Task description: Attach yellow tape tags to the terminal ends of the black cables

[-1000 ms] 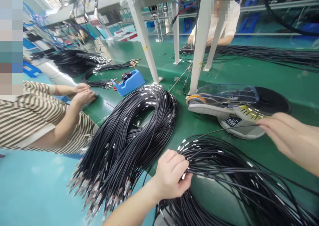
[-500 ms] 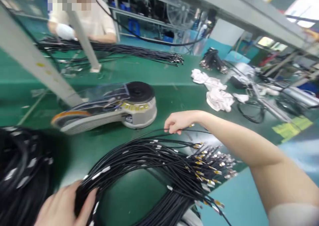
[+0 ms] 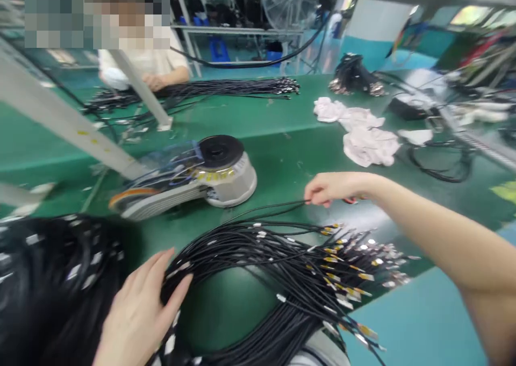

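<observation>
My left hand (image 3: 139,301) lies around the left bend of a thick bundle of black cables (image 3: 226,242), thumb on the near side and fingers on the far side. The bundle curves across the bench, with white labels on it and metal and yellow-tagged ends (image 3: 350,269) fanned out at the right. Above those ends, my right hand (image 3: 326,188) is closed in a pinch on a thin black cable (image 3: 278,207) that runs left into the bundle. Part of that cable's end is hidden behind the hand.
A round grey dispenser-like machine (image 3: 231,186) stands behind the bundle. Another heap of black cables (image 3: 52,280) lies at the left. White cloth gloves (image 3: 368,140) rest at the back right. Across the bench, a co-worker's hands (image 3: 157,81) are at more cables (image 3: 234,88).
The view has shifted. My right hand has moved right along with the pinched cable, pulling it away from the bundle. My left hand's grip around the bend looks looser.
</observation>
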